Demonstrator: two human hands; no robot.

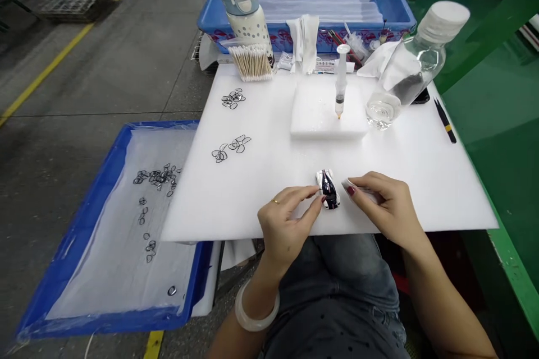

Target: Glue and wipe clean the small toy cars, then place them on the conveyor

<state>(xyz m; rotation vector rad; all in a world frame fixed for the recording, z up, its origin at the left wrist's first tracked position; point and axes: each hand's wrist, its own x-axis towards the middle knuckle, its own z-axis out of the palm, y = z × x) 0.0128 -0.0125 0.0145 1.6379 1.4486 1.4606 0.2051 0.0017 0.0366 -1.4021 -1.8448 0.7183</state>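
Between the thumb and forefinger of my left hand is a small toy car, glossy black and white, low over the white board near its front edge. My right hand is closed in a pinch just right of the car, apart from it. A small greyish tip shows at its fingertips and something pale in the palm; what it is I cannot make out. Beyond the car, a syringe with dark contents and an orange tip stands upright in a white foam block.
Thin dark rings lie in clusters on the board's left. A blue tray at lower left holds more. Cotton swabs, a drink bottle, a tilted clear bottle, tweezers and a blue bin surround the board.
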